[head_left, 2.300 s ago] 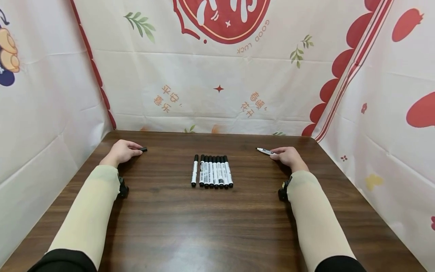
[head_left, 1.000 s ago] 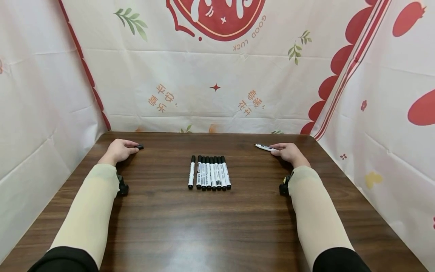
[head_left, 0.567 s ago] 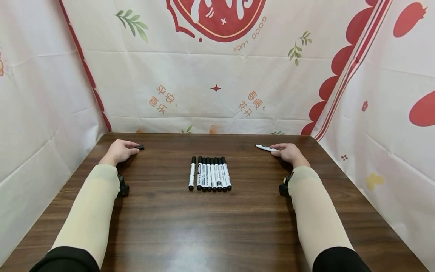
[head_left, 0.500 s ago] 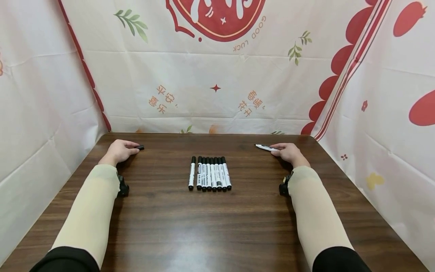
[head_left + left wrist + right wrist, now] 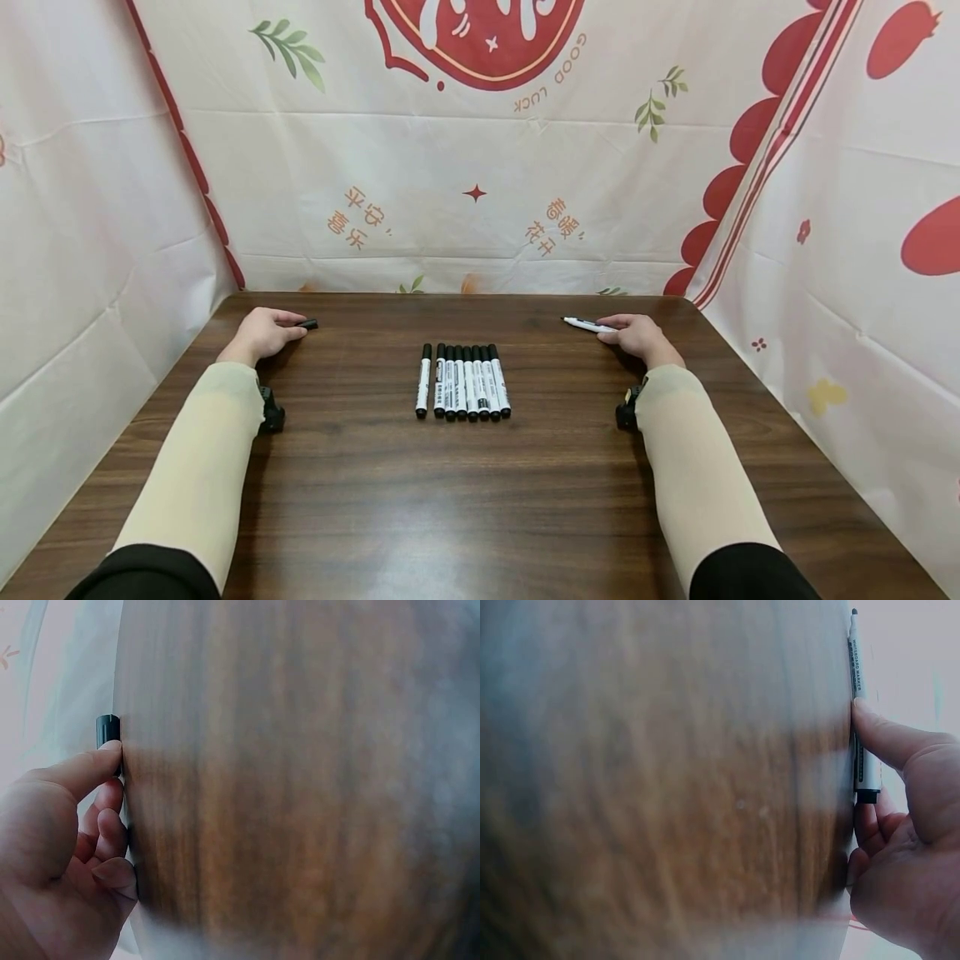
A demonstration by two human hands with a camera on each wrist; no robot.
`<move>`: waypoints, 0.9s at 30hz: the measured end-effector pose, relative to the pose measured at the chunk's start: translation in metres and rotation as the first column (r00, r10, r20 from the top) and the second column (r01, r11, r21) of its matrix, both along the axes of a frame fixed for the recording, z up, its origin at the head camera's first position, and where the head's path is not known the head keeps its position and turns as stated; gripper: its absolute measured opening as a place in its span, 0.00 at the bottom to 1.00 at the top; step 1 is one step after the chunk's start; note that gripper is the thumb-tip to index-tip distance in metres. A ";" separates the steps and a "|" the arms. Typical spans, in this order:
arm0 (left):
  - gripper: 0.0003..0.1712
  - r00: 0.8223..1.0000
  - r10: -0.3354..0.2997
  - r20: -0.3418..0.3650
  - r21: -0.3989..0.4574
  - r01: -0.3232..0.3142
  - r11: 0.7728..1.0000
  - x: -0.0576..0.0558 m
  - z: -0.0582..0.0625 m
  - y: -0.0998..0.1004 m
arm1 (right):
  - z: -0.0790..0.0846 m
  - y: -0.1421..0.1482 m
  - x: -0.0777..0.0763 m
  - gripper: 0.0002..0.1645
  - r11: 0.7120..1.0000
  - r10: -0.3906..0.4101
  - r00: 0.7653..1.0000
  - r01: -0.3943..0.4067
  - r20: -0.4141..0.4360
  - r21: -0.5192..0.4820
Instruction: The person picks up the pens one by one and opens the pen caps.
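Observation:
My left hand (image 5: 262,333), at the far left of the table, pinches a black marker cap (image 5: 108,730) between thumb and fingers. Over on the far right, my right hand (image 5: 637,337) holds an uncapped whiteboard marker (image 5: 858,667) by its white barrel. Its dark tip (image 5: 854,611) is bare and points left in the head view. Between the hands, a row of capped white markers (image 5: 470,387) with black caps lies side by side on the table. One more capped marker (image 5: 423,383) lies just left of that row, with a small gap.
The brown wood-grain table (image 5: 420,500) spans the head view. White printed cloth (image 5: 435,158) hangs behind it and on both sides. Each wrist wears a small black camera, such as the left wrist camera (image 5: 271,411).
The head view has shifted slightly since the oldest frame. Both hands stay in place, still holding the cap and the marker; the row of markers has not moved.

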State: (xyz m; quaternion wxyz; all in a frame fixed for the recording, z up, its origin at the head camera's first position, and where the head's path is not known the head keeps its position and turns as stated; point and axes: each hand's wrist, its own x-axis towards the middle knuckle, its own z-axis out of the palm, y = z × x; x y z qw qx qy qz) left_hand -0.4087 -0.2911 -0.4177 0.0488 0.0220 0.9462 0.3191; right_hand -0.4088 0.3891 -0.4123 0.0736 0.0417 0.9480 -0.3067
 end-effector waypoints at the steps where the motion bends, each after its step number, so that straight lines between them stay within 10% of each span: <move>1: 0.28 1.000 0.000 0.000 0.001 0.000 1.000 0.000 0.000 0.000 | 0.000 0.000 0.000 0.33 1.000 -0.001 1.000 0.001 0.001 -0.004; 27: 0.35 0.999 -0.014 -0.041 -0.006 0.014 1.000 0.002 0.001 -0.008 | -0.003 0.009 0.000 0.36 0.999 0.038 0.998 -0.039 -0.042 -0.025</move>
